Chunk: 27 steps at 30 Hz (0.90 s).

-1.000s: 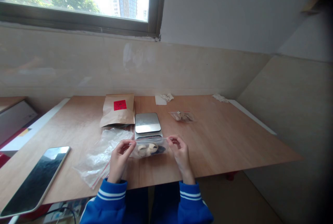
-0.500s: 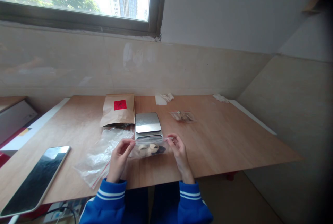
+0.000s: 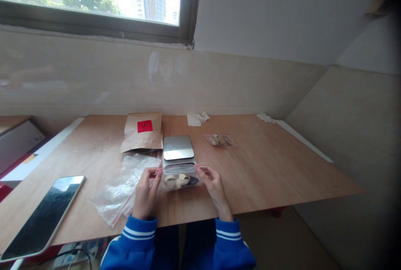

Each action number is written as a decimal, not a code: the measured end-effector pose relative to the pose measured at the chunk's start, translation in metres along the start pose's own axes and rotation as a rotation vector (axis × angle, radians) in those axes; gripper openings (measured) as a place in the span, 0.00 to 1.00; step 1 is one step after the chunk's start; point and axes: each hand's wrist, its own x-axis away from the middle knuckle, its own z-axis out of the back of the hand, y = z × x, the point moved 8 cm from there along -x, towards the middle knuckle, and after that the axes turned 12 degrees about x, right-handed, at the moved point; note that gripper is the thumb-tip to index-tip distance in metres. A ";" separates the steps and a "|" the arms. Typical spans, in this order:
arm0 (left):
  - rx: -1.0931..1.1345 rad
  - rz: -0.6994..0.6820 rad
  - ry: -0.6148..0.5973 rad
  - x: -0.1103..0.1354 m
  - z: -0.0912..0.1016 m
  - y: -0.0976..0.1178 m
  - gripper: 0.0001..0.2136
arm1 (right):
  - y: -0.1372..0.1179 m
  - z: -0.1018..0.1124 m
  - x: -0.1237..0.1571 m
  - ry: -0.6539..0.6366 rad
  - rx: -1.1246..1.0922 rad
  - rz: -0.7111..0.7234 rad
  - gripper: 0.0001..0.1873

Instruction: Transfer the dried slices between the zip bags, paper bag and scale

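A small clear zip bag [image 3: 180, 179] with pale slices and a dark piece inside is held just above the near part of the wooden table [image 3: 266, 169]. My left hand [image 3: 145, 192] pinches the bag's left top corner, fingers closed. The right top corner is pinched by my right hand [image 3: 214, 186]. Both sleeves are blue with white stripes. Right behind the bag stands a small steel-topped scale [image 3: 178, 148].
A pile of empty clear zip bags [image 3: 123, 186] lies left of my hands. A brown paper pouch with a red label [image 3: 142, 133] sits behind it. Another filled small bag [image 3: 219, 139] lies at right. A tablet [image 3: 42, 213] rests at the near left. Crumpled tissues [image 3: 200, 117] lie by the wall.
Both hands have drawn slightly closer together on the bag's top edge, and the left hand has turned inward. The bag stays in front of the scale.
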 end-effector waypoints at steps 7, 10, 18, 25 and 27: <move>0.153 0.095 0.002 0.001 -0.004 -0.009 0.11 | 0.000 0.001 -0.001 0.033 0.025 0.004 0.14; 0.272 0.156 -0.014 0.002 -0.009 -0.012 0.14 | 0.002 0.001 -0.001 0.043 0.021 0.011 0.13; 0.308 0.190 -0.070 0.002 -0.014 -0.012 0.12 | 0.004 0.002 -0.001 0.070 0.016 0.021 0.12; 0.226 0.144 -0.027 0.003 -0.012 -0.016 0.13 | -0.005 0.004 -0.001 0.124 0.070 0.099 0.11; 0.203 0.133 -0.009 0.003 -0.012 -0.015 0.13 | -0.008 0.006 -0.001 0.141 0.078 0.112 0.11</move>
